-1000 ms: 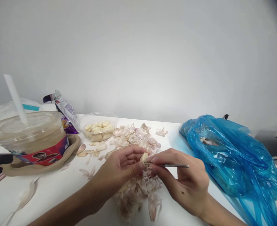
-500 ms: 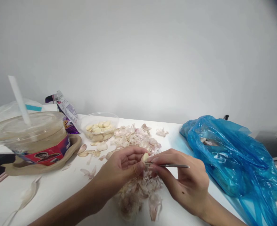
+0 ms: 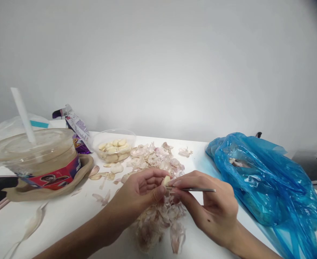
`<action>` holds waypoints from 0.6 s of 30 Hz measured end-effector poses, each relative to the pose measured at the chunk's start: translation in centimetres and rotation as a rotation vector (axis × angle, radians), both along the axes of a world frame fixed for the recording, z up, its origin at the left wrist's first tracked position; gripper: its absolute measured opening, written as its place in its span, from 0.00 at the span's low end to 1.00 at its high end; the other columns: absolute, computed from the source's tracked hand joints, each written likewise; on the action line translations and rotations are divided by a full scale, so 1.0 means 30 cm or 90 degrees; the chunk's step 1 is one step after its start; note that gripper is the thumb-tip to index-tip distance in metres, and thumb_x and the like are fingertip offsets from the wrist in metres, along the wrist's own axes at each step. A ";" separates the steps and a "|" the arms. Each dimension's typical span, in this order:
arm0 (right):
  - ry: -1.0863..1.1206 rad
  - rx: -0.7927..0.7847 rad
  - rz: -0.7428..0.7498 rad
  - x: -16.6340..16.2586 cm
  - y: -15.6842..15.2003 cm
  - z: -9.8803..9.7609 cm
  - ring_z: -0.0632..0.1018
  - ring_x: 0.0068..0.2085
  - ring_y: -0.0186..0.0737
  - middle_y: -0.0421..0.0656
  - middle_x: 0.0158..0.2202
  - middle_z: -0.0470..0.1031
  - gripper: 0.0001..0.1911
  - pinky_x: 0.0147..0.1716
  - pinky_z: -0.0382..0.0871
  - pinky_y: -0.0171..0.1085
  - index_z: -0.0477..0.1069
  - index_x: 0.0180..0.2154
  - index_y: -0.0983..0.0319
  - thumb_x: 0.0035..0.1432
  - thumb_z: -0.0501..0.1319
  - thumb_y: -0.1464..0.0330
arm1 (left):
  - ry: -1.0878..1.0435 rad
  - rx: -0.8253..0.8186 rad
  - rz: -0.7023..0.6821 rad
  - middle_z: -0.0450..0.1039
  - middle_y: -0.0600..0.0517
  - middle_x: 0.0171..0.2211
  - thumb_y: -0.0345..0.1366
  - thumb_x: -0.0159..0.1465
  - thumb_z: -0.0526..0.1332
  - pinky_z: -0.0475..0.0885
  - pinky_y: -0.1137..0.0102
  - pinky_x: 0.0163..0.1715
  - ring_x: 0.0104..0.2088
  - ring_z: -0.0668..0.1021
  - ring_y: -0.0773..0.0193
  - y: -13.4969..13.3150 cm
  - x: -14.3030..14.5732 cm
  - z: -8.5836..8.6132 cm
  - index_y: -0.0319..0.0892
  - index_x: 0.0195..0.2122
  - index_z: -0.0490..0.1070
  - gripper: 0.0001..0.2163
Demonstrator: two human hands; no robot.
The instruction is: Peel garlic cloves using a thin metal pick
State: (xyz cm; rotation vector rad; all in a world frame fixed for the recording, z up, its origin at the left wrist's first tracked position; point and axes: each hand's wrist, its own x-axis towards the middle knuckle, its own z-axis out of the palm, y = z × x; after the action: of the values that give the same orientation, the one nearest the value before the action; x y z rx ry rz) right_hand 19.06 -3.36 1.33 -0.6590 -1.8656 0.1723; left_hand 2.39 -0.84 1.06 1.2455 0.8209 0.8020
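Note:
Between the thumb and fingers of my left hand [image 3: 140, 192] is a pale garlic clove [image 3: 166, 180]. My right hand [image 3: 209, 207] pinches a thin metal tool [image 3: 198, 190], its handle pointing right and its tip hidden at the clove; I cannot make out what kind of tool it is. Both hands meet just over a heap of garlic skins [image 3: 158, 158], which spreads behind and below them on the white table [image 3: 115, 230]. Behind my left hand stands a clear plastic bowl [image 3: 113, 136] holding several peeled cloves [image 3: 116, 148].
At left, a big lidded drink cup [image 3: 50, 158] with a straw [image 3: 23, 115] sits in a cardboard holder [image 3: 85, 169]. A purple snack wrapper [image 3: 80, 135] leans behind it. To the right lies a crumpled blue plastic bag [image 3: 268, 176]. A grey-white wall [image 3: 174, 64] rises behind the table.
Hardly anything differs. My right hand and the metal tool have shifted very slightly left; my left hand keeps its hold on the clove.

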 end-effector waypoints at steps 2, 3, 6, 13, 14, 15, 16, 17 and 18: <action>-0.001 0.001 0.001 0.000 0.002 0.000 0.75 0.26 0.33 0.42 0.27 0.75 0.05 0.24 0.70 0.33 0.70 0.35 0.65 0.53 0.60 0.76 | 0.001 0.002 -0.001 0.74 0.49 0.35 0.36 0.54 0.63 0.68 0.64 0.41 0.41 0.75 0.56 0.001 0.000 0.000 0.42 0.37 0.69 0.10; 0.000 0.002 0.001 0.000 0.002 -0.001 0.75 0.26 0.33 0.42 0.27 0.75 0.05 0.24 0.70 0.33 0.70 0.35 0.65 0.53 0.60 0.76 | 0.001 0.003 -0.002 0.74 0.49 0.35 0.36 0.54 0.63 0.68 0.65 0.41 0.41 0.75 0.56 0.002 0.000 0.000 0.42 0.37 0.69 0.10; 0.003 0.006 -0.001 -0.001 0.001 -0.004 0.74 0.26 0.32 0.42 0.27 0.75 0.05 0.24 0.70 0.33 0.69 0.35 0.64 0.53 0.60 0.76 | 0.004 0.003 -0.004 0.75 0.50 0.35 0.36 0.54 0.63 0.68 0.65 0.41 0.41 0.75 0.57 0.002 0.000 0.000 0.42 0.37 0.69 0.10; 0.001 0.004 0.007 0.002 0.003 -0.003 0.74 0.26 0.33 0.42 0.27 0.75 0.06 0.24 0.70 0.33 0.70 0.35 0.65 0.52 0.60 0.77 | -0.001 0.005 -0.002 0.74 0.49 0.35 0.34 0.54 0.63 0.68 0.66 0.41 0.40 0.75 0.58 0.002 -0.003 -0.004 0.42 0.38 0.69 0.10; 0.001 0.005 0.008 0.001 0.004 -0.003 0.74 0.26 0.33 0.43 0.27 0.75 0.06 0.24 0.70 0.33 0.70 0.34 0.65 0.52 0.60 0.77 | -0.001 0.006 -0.002 0.74 0.49 0.35 0.34 0.54 0.63 0.68 0.66 0.41 0.40 0.75 0.58 0.003 -0.003 -0.005 0.42 0.38 0.69 0.10; 0.001 0.004 0.010 0.001 0.004 -0.003 0.74 0.26 0.33 0.43 0.27 0.75 0.05 0.24 0.70 0.33 0.70 0.34 0.66 0.52 0.60 0.77 | -0.001 0.006 -0.001 0.74 0.49 0.35 0.34 0.54 0.63 0.68 0.66 0.41 0.41 0.74 0.58 0.004 -0.003 -0.006 0.42 0.38 0.69 0.10; 0.002 0.002 0.011 0.000 0.005 -0.003 0.75 0.26 0.33 0.43 0.27 0.75 0.05 0.24 0.70 0.33 0.70 0.34 0.66 0.52 0.61 0.78 | 0.000 0.007 0.000 0.74 0.50 0.35 0.34 0.54 0.63 0.68 0.65 0.41 0.41 0.74 0.58 0.005 -0.003 -0.007 0.42 0.38 0.69 0.10; 0.003 0.001 0.010 -0.001 0.005 -0.003 0.75 0.26 0.33 0.44 0.27 0.75 0.05 0.24 0.70 0.33 0.70 0.34 0.66 0.52 0.61 0.78 | 0.002 0.008 0.000 0.74 0.50 0.35 0.35 0.54 0.63 0.68 0.65 0.41 0.41 0.74 0.58 0.006 -0.004 -0.007 0.42 0.38 0.68 0.10; 0.004 0.000 0.009 -0.001 0.004 -0.003 0.75 0.26 0.34 0.43 0.27 0.75 0.05 0.24 0.70 0.33 0.69 0.34 0.66 0.52 0.61 0.77 | 0.003 0.009 -0.001 0.74 0.50 0.35 0.35 0.54 0.63 0.68 0.65 0.42 0.41 0.74 0.58 0.007 -0.004 -0.007 0.42 0.38 0.68 0.10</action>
State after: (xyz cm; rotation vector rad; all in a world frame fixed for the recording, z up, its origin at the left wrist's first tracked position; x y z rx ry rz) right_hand 19.02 -3.23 1.23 -0.6454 -1.8652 0.1830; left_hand 2.27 -0.64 0.87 1.2613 0.8194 0.8054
